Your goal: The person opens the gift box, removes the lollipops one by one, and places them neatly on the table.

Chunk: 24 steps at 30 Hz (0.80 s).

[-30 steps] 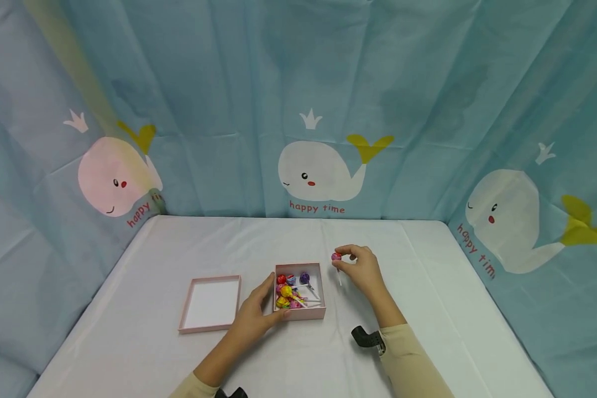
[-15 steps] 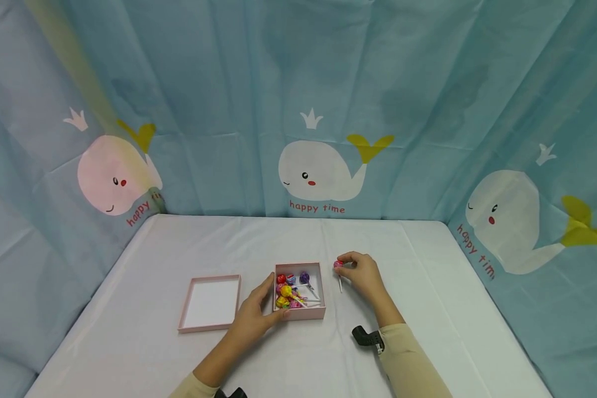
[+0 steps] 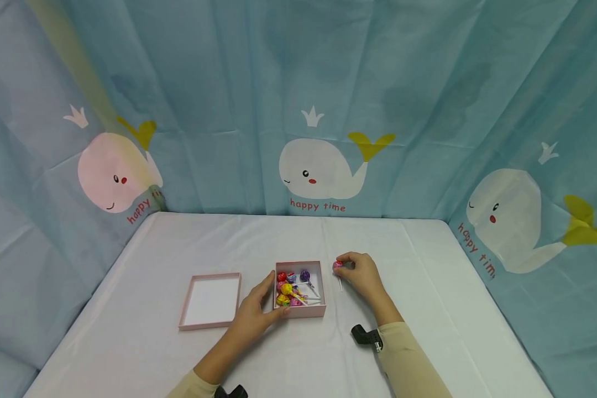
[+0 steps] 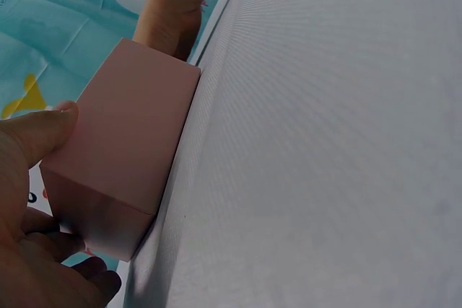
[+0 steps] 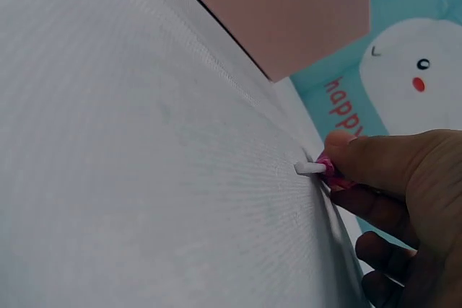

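Head view: right hand [image 3: 365, 275] pinches lollipop [image 3: 336, 266] (left hand [image 3: 252, 310] holds box [image 3: 307, 312]).

Head view: diffuse, moderately bright light covers the white tablecloth [image 3: 410, 276], with soft-edged shadows beside the left hand [image 3: 256, 307] and right hand [image 3: 364, 275]. The blue curtain [image 3: 219, 83] is paler at left. Print on the wrapped lollipops [image 3: 286, 289] is too small to resolve. Wrist views: both are dimmer and greyer. At left, the broad face of the pink box [image 4: 137, 120] is brighter than its end face, and shadow darkens its base. At right, the stick of the pink lollipop [image 5: 325, 169] appears pale against deeply shaded lower fingers [image 5: 382, 252].
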Tool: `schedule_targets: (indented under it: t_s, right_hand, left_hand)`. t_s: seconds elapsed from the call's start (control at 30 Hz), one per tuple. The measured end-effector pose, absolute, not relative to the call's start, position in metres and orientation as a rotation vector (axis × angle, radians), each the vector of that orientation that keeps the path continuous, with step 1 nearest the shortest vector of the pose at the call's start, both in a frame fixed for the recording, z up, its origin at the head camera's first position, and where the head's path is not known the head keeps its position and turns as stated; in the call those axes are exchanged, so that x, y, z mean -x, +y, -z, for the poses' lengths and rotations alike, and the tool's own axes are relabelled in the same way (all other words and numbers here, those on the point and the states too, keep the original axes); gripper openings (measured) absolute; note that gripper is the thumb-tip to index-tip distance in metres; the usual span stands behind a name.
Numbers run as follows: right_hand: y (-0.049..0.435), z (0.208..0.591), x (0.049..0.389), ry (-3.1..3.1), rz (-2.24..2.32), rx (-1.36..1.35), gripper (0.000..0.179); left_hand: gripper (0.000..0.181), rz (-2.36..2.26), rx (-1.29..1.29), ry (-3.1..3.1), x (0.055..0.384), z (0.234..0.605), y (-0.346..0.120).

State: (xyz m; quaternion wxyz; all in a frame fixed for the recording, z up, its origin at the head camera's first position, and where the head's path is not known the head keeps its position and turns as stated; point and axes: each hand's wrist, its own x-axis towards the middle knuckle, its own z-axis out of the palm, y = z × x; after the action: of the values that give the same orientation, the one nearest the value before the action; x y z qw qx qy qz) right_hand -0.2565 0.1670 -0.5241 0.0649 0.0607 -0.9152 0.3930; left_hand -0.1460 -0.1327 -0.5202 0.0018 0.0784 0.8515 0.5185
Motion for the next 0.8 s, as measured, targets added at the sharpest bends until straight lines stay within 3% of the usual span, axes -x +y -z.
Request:
schedule_targets:
  t_s: [0.8]
  right_hand:
    - [0.169,0.514,0.255,-2.752,-1.171,-0.213,0.03]
  left_hand:
    - [0.094,-1.603,-0.272,2.723,0.145,0.522,-0.133]
